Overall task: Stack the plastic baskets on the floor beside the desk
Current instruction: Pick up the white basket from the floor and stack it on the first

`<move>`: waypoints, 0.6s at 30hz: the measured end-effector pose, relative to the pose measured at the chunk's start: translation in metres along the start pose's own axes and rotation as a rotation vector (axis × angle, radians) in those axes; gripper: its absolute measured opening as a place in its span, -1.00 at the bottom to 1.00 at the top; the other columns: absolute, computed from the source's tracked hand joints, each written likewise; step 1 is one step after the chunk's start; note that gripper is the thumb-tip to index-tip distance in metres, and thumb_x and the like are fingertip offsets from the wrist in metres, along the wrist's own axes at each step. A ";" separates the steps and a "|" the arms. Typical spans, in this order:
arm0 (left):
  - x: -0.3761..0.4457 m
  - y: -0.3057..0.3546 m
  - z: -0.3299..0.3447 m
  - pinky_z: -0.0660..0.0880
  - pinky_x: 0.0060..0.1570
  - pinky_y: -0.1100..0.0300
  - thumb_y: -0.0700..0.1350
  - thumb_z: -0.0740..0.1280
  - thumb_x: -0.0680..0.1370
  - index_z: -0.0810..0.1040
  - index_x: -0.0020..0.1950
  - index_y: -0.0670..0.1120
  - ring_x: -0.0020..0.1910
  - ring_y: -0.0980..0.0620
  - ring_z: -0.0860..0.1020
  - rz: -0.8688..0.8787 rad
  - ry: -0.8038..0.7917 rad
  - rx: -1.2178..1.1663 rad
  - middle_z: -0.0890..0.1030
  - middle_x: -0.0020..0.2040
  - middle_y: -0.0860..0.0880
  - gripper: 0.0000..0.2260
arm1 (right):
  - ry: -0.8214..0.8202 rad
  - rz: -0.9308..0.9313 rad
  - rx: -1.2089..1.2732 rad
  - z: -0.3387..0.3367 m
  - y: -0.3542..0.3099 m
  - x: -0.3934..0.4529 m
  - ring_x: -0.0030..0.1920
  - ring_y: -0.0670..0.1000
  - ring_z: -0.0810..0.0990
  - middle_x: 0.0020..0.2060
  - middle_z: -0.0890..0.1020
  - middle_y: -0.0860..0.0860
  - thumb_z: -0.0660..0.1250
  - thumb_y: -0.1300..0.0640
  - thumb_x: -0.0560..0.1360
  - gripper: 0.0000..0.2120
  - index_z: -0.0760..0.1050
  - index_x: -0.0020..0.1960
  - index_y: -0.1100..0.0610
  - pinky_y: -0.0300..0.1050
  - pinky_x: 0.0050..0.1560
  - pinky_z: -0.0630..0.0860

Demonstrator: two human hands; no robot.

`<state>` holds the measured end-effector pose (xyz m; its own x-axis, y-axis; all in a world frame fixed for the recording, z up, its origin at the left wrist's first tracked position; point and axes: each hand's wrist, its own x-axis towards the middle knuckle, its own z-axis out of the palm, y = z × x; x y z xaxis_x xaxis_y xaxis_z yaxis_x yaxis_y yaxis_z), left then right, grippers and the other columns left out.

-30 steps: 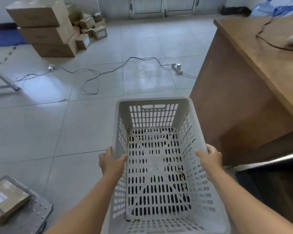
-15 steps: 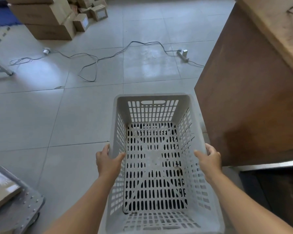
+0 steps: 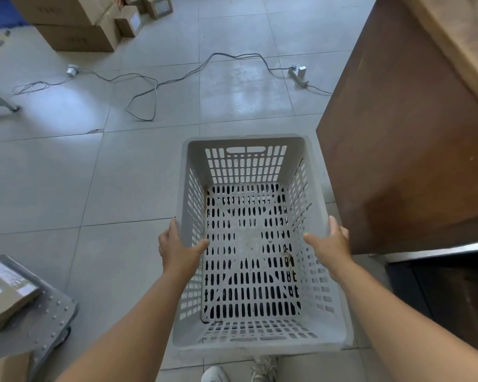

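A grey slotted plastic basket (image 3: 246, 161) sits low over the tiled floor, right beside the brown desk (image 3: 398, 161). I cannot tell whether it touches the floor. My left hand (image 3: 177, 249) grips its left rim, thumb inside and fingers outside. My right hand (image 3: 329, 244) grips the right rim the same way. The basket is empty, and dark gaps show through its bottom slots. No second basket is plainly in view.
A grey cable (image 3: 149, 89) and a power strip (image 3: 298, 75) lie on the floor ahead. Cardboard boxes (image 3: 75, 26) are stacked at the far left. A metal cart (image 3: 47, 321) carrying a small box (image 3: 6, 296) stands at lower left. My shoes (image 3: 262, 368) are under the basket's near end.
The basket has gone down toward the floor beside the desk while my view tilted downward. Both hands have stayed on the side rims.
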<state>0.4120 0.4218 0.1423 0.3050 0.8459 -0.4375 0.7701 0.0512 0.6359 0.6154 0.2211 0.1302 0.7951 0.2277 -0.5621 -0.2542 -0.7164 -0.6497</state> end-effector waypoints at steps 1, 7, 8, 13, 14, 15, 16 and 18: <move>-0.007 -0.003 0.000 0.21 0.41 -0.11 -0.03 0.47 0.41 0.01 0.55 0.00 0.48 -0.13 0.15 0.014 -0.012 0.004 0.12 0.50 -0.09 -0.14 | -0.026 -0.010 -0.026 0.000 0.000 -0.008 0.46 0.15 0.19 0.52 0.05 -0.01 0.37 0.06 0.48 -0.21 -0.02 0.56 0.00 0.18 0.35 0.35; -0.056 -0.025 -0.004 0.18 0.43 -0.17 0.13 0.52 0.30 -0.05 0.54 0.07 0.50 -0.08 0.14 0.219 -0.135 0.123 0.14 0.53 -0.03 0.00 | -0.091 -0.136 -0.228 -0.003 0.025 -0.057 0.56 0.07 -0.04 0.57 -0.10 -0.05 0.41 -0.08 0.44 -0.04 -0.18 0.57 0.01 0.22 0.49 0.07; -0.066 -0.031 -0.005 0.18 0.43 -0.17 0.13 0.52 0.30 -0.07 0.54 0.08 0.51 -0.06 0.14 0.250 -0.173 0.135 0.13 0.54 -0.01 0.01 | -0.104 -0.153 -0.243 -0.003 0.032 -0.068 0.56 0.05 -0.05 0.57 -0.09 -0.06 0.41 -0.09 0.43 -0.04 -0.17 0.57 0.00 0.21 0.49 0.06; -0.118 -0.078 -0.017 0.23 0.42 -0.14 0.14 0.50 0.32 -0.05 0.53 0.17 0.48 -0.06 0.21 0.374 -0.300 0.251 0.18 0.53 0.05 -0.04 | -0.199 -0.255 -0.343 0.010 0.079 -0.137 0.55 -0.06 -0.06 0.56 0.00 -0.14 0.41 -0.09 0.44 -0.13 -0.07 0.56 -0.12 0.11 0.52 0.01; -0.126 -0.086 -0.020 0.24 0.42 -0.12 0.14 0.49 0.34 -0.03 0.52 0.19 0.47 -0.06 0.23 0.383 -0.318 0.271 0.22 0.52 0.05 -0.08 | -0.219 -0.280 -0.363 0.013 0.086 -0.148 0.55 -0.07 -0.06 0.56 0.01 -0.15 0.40 -0.08 0.45 -0.15 -0.05 0.55 -0.14 0.11 0.52 0.00; -0.132 -0.094 -0.022 0.24 0.42 -0.10 0.14 0.47 0.36 0.00 0.52 0.19 0.46 -0.06 0.25 0.394 -0.340 0.310 0.25 0.50 0.05 -0.12 | -0.238 -0.305 -0.384 0.015 0.092 -0.157 0.55 -0.07 -0.05 0.56 0.02 -0.15 0.40 -0.08 0.45 -0.17 -0.02 0.54 -0.16 0.10 0.53 -0.02; -0.137 -0.101 -0.024 0.23 0.43 -0.07 0.13 0.45 0.39 0.04 0.52 0.18 0.44 -0.04 0.27 0.417 -0.363 0.368 0.30 0.48 0.04 -0.18 | -0.256 -0.327 -0.417 0.017 0.098 -0.166 0.55 -0.08 -0.06 0.55 0.03 -0.16 0.40 -0.08 0.45 -0.19 0.00 0.54 -0.17 0.08 0.53 -0.04; -0.146 -0.114 -0.025 0.23 0.43 0.00 0.10 0.39 0.46 0.16 0.50 0.15 0.39 0.00 0.33 0.474 -0.381 0.476 0.41 0.41 0.05 -0.33 | -0.270 -0.369 -0.523 0.022 0.111 -0.178 0.55 -0.10 -0.06 0.55 0.07 -0.17 0.38 -0.08 0.47 -0.26 0.06 0.53 -0.17 0.06 0.53 -0.10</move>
<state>0.2656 0.3054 0.1492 0.7679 0.4748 -0.4300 0.6405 -0.5779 0.5057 0.4333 0.1153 0.1468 0.5961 0.6253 -0.5037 0.3591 -0.7687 -0.5293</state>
